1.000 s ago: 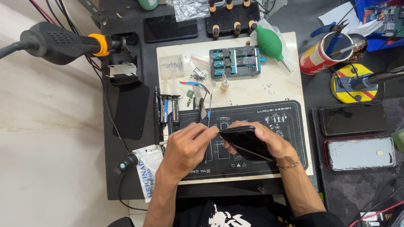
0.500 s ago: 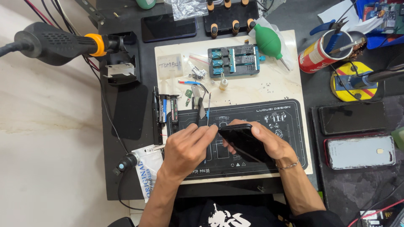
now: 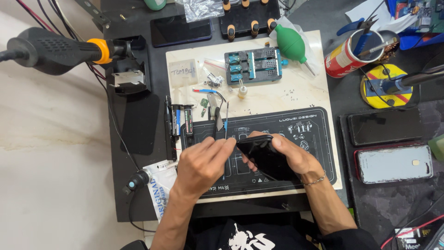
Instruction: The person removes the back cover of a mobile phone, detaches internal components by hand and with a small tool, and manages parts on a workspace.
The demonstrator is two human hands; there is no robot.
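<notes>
A dark phone (image 3: 266, 157) sits tilted in the curled fingers of the right hand (image 3: 291, 155), above the black repair mat (image 3: 314, 134) on the worktop. The left hand (image 3: 203, 164) pinches its upper-left edge with closed fingertips. Both hands have barely shifted from a moment ago. The phone's glossy black face is unlit.

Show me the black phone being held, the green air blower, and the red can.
black phone (image 3: 266, 157), head view, middle of its dark face
green air blower (image 3: 288, 42), head view, on its bulb
red can (image 3: 341, 59), head view, on its side
</notes>
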